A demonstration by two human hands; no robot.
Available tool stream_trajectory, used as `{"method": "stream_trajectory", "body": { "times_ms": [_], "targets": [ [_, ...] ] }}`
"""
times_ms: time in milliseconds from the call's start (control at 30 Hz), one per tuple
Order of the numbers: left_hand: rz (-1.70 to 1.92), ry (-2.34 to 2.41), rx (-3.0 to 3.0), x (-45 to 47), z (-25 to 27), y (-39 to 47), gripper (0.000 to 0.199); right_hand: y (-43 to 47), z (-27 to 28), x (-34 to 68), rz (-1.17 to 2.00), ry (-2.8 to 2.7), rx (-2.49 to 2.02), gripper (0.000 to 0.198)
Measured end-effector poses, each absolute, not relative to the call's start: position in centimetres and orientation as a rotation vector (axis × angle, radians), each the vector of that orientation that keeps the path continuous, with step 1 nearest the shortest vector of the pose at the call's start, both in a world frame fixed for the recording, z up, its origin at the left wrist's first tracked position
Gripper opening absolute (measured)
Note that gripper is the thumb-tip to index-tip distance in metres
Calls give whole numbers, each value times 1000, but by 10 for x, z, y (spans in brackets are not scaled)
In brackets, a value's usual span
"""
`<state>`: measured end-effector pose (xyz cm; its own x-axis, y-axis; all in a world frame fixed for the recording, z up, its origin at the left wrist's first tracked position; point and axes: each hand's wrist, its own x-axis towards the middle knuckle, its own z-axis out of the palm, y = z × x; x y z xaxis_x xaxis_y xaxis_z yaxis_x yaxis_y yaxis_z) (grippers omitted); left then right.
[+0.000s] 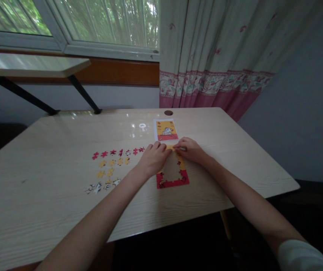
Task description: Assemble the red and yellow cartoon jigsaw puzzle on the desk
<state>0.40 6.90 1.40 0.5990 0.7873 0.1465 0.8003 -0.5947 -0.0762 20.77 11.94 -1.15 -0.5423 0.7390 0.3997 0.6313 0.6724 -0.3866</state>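
Observation:
A jigsaw puzzle border (pixel 175 183) lies on the table, red along its near edge and yellow-orange higher up, with bare tabletop inside it. My left hand (pixel 155 158) is closed over the border's far left corner, fingers bent and pressed onto the yellow top strip. From the other side, my right hand (pixel 191 149) pinches at the same strip, its fingertips close to the left thumb. The exact piece under the fingertips is mostly hidden. Just beyond both hands lies a reference picture (pixel 167 130) of a white cartoon animal on yellow and red.
Left of the border, loose puzzle pieces lie in rows: red pieces (pixel 104 154), yellow pieces (pixel 112 162) and white pieces (pixel 107 186). A round cable hole (pixel 168 113) sits near the table's back edge. A raised shelf (pixel 34 66) stands at the back left; a curtain (pixel 206 56) hangs behind.

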Motion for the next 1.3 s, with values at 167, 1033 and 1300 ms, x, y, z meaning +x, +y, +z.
{"method": "stream_trajectory", "body": {
  "times_ms": [167,1033,1300],
  "targets": [
    [-185,-1333,-2698,3,12,69,32,119,-9,213,244,-2403,-956,16],
    [-50,-1217,-2567,26,26,65,22,107,10,214,51,-2662,-924,18],
    [-130,-1372,-2660,11,19,69,30,125,0,235,220,-2520,-1050,30]
  ]
}}
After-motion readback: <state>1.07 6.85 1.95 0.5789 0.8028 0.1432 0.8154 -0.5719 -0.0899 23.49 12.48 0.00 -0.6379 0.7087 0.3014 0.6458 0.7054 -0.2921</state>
